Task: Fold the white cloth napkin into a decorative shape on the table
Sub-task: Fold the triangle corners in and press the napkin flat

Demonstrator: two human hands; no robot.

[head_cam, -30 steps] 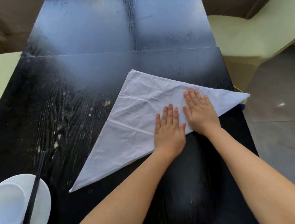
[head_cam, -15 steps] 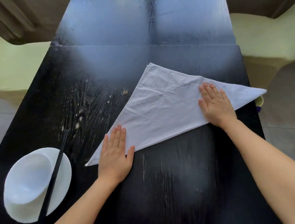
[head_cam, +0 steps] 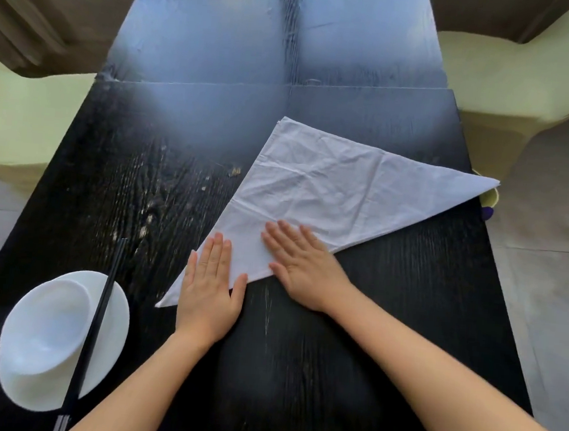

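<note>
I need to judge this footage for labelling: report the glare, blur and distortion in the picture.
Head view: broad bluish-white glare washes the far half of the glossy black wooden table; wide-angle distortion splays the table edges; the white triangular cloth napkin is sharp, creases readable; the right hand looks slightly soft, the left hand crisper.

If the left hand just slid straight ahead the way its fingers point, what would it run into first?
Only more of the white napkin it already rests on; the left hand would cross the cloth's left edge onto bare black table. Nothing else seems to lie there.
</note>
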